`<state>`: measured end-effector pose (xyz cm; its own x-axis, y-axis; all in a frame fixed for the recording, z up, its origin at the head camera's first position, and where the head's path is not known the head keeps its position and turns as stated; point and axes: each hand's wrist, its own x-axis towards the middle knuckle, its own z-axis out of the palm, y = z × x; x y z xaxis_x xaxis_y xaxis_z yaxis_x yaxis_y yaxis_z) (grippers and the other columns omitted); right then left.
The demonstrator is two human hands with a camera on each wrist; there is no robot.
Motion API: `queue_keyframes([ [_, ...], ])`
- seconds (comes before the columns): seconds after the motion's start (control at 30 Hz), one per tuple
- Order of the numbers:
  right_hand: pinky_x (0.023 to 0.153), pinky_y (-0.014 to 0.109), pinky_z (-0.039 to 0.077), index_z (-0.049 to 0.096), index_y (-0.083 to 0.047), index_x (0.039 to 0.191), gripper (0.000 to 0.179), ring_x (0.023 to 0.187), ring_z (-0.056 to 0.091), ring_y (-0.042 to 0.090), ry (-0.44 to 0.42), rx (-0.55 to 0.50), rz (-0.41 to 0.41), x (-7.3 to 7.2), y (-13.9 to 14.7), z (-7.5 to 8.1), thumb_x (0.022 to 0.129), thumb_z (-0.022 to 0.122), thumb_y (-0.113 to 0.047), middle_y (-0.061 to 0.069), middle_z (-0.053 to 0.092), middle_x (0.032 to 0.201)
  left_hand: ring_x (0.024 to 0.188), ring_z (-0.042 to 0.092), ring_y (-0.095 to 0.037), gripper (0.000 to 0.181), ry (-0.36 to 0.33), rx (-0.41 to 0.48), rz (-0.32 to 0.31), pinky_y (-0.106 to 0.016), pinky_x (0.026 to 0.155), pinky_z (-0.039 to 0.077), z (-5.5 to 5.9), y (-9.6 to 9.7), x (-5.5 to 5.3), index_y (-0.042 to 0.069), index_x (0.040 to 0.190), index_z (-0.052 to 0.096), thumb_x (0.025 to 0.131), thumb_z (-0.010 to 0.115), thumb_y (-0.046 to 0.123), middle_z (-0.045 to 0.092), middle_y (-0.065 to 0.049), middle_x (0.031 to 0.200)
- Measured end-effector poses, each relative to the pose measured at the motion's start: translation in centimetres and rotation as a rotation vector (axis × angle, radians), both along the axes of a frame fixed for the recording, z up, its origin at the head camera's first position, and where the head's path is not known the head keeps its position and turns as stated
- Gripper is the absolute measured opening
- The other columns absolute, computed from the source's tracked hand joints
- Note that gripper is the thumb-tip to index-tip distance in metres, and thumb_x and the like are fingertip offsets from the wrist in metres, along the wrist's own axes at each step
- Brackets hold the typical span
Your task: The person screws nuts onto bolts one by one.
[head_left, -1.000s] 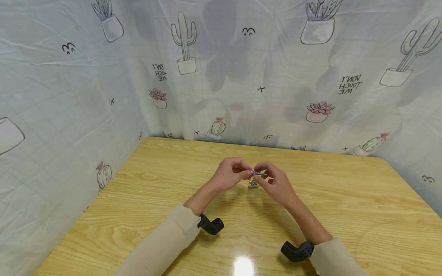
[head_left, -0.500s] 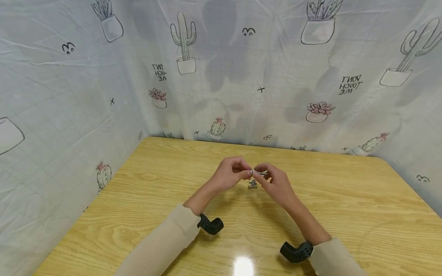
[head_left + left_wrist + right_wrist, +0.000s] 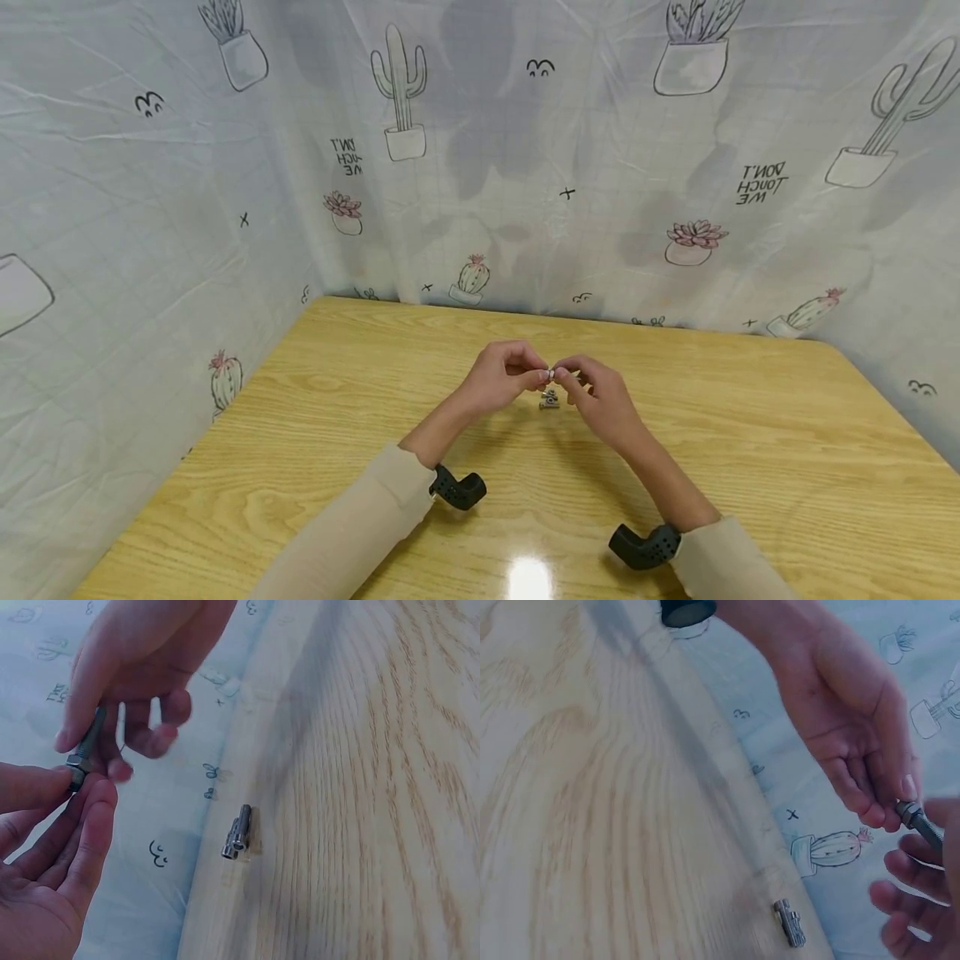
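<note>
My left hand (image 3: 504,379) pinches the head end of a metal bolt (image 3: 91,735) between thumb and fingers, above the table. A hex nut (image 3: 78,760) sits on the bolt close to those fingertips. From the other side my right hand (image 3: 596,396) has its thumb and index finger curled about the bolt's shank, just past the nut, with its other fingers loosely bent. In the right wrist view the threaded shank (image 3: 928,831) runs in between the right thumb and fingers. Below the hands, several small metal bolts (image 3: 550,401) lie together on the table.
The light wooden table (image 3: 360,392) ends at a pale curtain (image 3: 480,167) printed with cacti, which hangs behind it and along the left side. Black wrist cameras (image 3: 459,490) sit at both cuffs. Light glares off the table's near part.
The right thumb and fingers have shifted slightly along the bolt, covering more of its shank in the head view. My left hand stays in place, and the bolts on the table have not moved.
</note>
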<state>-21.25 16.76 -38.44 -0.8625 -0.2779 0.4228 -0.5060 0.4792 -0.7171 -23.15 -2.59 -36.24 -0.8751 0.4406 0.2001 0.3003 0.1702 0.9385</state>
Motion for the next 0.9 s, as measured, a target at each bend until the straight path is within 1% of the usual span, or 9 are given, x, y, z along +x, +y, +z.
queue_keyframes([
  [0.13,0.058,0.025,0.049,0.062,-0.009,0.113,0.02,0.074,0.063,0.021,0.005,0.0,0.013,-0.04,0.01,-0.11,0.096,0.062,-0.021,0.008,0.066,0.105,0.09,0.07,-0.034,0.006,0.001,-0.005,0.003,-0.05,0.086,0.055,-0.03,-0.07,0.03,0.004,0.094,0.068,0.093,0.063,0.006,0.069,-0.015,0.093],
  [0.2,0.056,0.025,0.048,0.063,-0.01,0.11,0.017,0.073,0.063,0.02,0.034,0.009,0.004,-0.08,-0.01,-0.18,0.095,0.062,-0.019,0.008,0.067,0.103,0.089,0.07,-0.034,0.006,0.002,-0.003,0.003,-0.05,0.086,0.055,-0.01,-0.07,0.04,0.004,0.094,0.068,0.093,0.063,0.006,0.069,-0.016,0.093],
  [0.3,0.057,0.025,0.048,0.063,-0.01,0.111,0.018,0.073,0.063,0.018,0.053,0.022,-0.001,-0.02,-0.06,-0.22,0.095,0.063,-0.019,0.008,0.067,0.104,0.087,0.071,-0.032,0.006,0.001,0.004,0.0,-0.05,0.086,0.056,0.0,-0.06,0.05,0.003,0.094,0.068,0.093,0.063,0.006,0.069,-0.016,0.093],
  [0.43,0.056,0.023,0.047,0.063,-0.009,0.112,0.02,0.073,0.059,0.009,0.115,0.033,0.003,0.05,-0.22,-0.2,0.092,0.066,-0.014,0.006,0.068,0.103,0.087,0.071,-0.03,0.006,0.001,-0.001,-0.002,-0.049,0.086,0.056,-0.03,-0.06,0.02,0.004,0.095,0.068,0.093,0.063,0.006,0.069,-0.015,0.093],
  [0.53,0.054,0.023,0.045,0.065,-0.009,0.108,0.016,0.072,0.058,0.007,0.171,0.036,-0.004,0.14,-0.4,-0.22,0.092,0.065,-0.011,0.005,0.069,0.099,0.088,0.07,-0.033,0.007,0.005,-0.003,-0.007,-0.048,0.085,0.056,-0.12,-0.06,-0.03,0.004,0.095,0.068,0.093,0.062,0.006,0.069,-0.016,0.093],
  [0.57,0.054,0.023,0.045,0.065,-0.009,0.108,0.015,0.073,0.059,0.008,0.18,0.038,-0.003,0.15,-0.43,-0.26,0.093,0.065,-0.011,0.005,0.069,0.098,0.088,0.071,-0.032,0.007,0.007,-0.001,-0.008,-0.048,0.085,0.056,-0.13,-0.06,-0.03,0.003,0.095,0.068,0.093,0.062,0.005,0.07,-0.016,0.093],
  [0.63,0.055,0.023,0.045,0.065,-0.008,0.108,0.015,0.074,0.06,0.009,0.195,0.045,-0.003,0.22,-0.51,-0.27,0.093,0.064,-0.01,0.005,0.069,0.098,0.089,0.07,-0.035,0.006,0.012,0.002,-0.01,-0.048,0.085,0.056,-0.21,-0.08,-0.04,0.004,0.095,0.069,0.093,0.063,0.005,0.07,-0.017,0.093],
  [0.77,0.055,0.023,0.047,0.065,-0.008,0.109,0.017,0.071,0.058,0.01,0.168,0.056,-0.019,0.34,-0.45,-0.07,0.094,0.064,-0.014,0.006,0.069,0.1,0.091,0.069,-0.038,0.006,0.014,0.003,0.0,-0.051,0.086,0.055,-0.25,-0.14,-0.03,0.005,0.094,0.069,0.093,0.064,0.007,0.07,-0.015,0.093],
  [0.9,0.058,0.023,0.049,0.065,-0.01,0.113,0.022,0.068,0.057,0.008,0.115,0.052,-0.075,0.33,-0.03,0.15,0.093,0.066,-0.019,0.006,0.068,0.102,0.093,0.069,-0.037,0.005,-0.006,0.004,0.056,-0.052,0.087,0.054,-0.15,-0.4,-0.06,0.007,0.094,0.068,0.093,0.064,0.01,0.07,-0.012,0.094],
])
